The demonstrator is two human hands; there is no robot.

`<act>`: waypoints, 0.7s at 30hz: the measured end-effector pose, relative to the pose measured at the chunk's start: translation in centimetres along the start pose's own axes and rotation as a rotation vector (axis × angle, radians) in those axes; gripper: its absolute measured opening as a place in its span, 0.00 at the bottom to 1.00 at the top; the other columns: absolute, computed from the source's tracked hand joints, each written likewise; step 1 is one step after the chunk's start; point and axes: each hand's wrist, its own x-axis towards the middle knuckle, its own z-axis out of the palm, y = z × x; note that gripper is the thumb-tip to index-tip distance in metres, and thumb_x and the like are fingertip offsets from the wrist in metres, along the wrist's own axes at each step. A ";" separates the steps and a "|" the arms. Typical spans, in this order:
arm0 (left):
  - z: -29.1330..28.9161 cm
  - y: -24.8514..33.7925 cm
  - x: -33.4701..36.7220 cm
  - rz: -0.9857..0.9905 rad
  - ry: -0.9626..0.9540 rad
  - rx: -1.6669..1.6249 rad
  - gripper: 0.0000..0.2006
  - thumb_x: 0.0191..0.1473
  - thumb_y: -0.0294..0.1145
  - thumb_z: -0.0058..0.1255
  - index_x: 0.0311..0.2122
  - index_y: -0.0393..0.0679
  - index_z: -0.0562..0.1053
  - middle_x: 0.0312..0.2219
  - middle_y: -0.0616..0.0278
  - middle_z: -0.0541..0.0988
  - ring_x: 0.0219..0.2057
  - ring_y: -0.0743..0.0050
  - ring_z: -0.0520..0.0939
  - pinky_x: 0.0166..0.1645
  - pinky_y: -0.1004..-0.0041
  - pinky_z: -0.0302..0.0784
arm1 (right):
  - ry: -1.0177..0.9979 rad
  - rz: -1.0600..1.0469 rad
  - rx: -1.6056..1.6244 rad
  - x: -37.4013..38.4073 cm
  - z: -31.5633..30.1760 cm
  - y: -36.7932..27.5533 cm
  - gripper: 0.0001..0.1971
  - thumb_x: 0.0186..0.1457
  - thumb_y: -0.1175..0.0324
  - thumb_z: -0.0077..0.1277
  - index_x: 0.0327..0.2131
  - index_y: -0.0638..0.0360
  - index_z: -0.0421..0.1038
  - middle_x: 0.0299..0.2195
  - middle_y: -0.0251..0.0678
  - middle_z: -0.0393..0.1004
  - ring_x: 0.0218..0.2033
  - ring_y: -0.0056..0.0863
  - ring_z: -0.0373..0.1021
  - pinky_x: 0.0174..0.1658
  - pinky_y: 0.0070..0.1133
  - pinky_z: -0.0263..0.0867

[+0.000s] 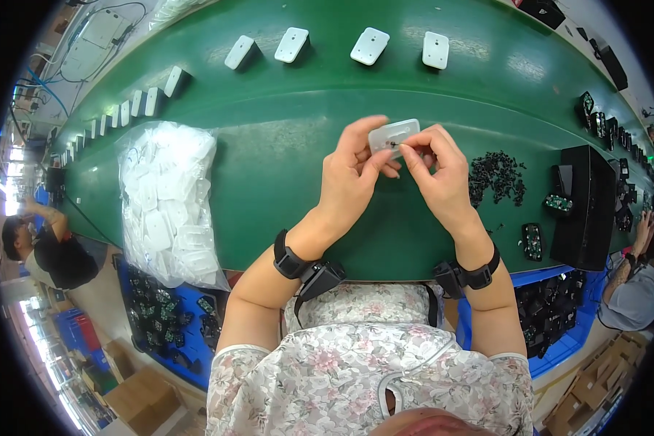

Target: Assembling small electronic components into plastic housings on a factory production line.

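Over the green table [283, 182], my left hand [344, 178] grips a translucent white plastic cover [394, 131] with rounded corners, thumb in front and fingers behind. My right hand [443, 173] is closed in a pinch at the cover's lower edge. A tiny dark part [394, 144] shows at its fingertips, against the cover; its exact kind is too small to make out. To the right of my right hand lies a loose pile of small black parts [495, 176]. A clear bag full of similar white covers [168, 196] lies left of my left hand.
White-topped housings [369, 46] stand spaced along the far side and curve down the left. A black box [583, 207] sits at right beside circuit boards [533, 241]. Blue bins [559, 312] of dark parts flank me below the table edge. Other people work at far left and right.
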 end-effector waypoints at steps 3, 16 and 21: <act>0.2 -0.1 0.0 0.007 0.022 -0.067 0.12 0.54 0.17 0.45 0.45 0.33 0.66 0.33 0.54 0.77 0.30 0.73 0.81 0.34 0.77 0.78 | 0.026 -0.063 -0.072 0.1 -0.2 0.1 0.04 0.51 0.74 0.53 0.28 0.62 0.69 0.23 0.25 0.64 0.22 0.14 0.57 0.25 0.13 0.53; -0.1 -1.0 -0.1 0.220 -0.002 0.291 0.06 0.53 0.19 0.49 0.37 0.34 0.68 0.28 0.59 0.76 0.26 0.77 0.78 0.31 0.79 0.75 | 0.005 0.026 -0.011 0.0 0.5 -0.1 0.05 0.51 0.73 0.53 0.26 0.61 0.67 0.22 0.31 0.64 0.20 0.17 0.60 0.24 0.15 0.57; -0.2 -0.8 -0.2 0.166 0.022 0.194 0.05 0.53 0.20 0.49 0.36 0.35 0.67 0.27 0.62 0.75 0.26 0.79 0.77 0.31 0.80 0.73 | 0.078 -0.238 -0.215 0.0 0.6 0.6 0.07 0.49 0.73 0.56 0.28 0.62 0.67 0.23 0.28 0.64 0.22 0.16 0.59 0.26 0.14 0.57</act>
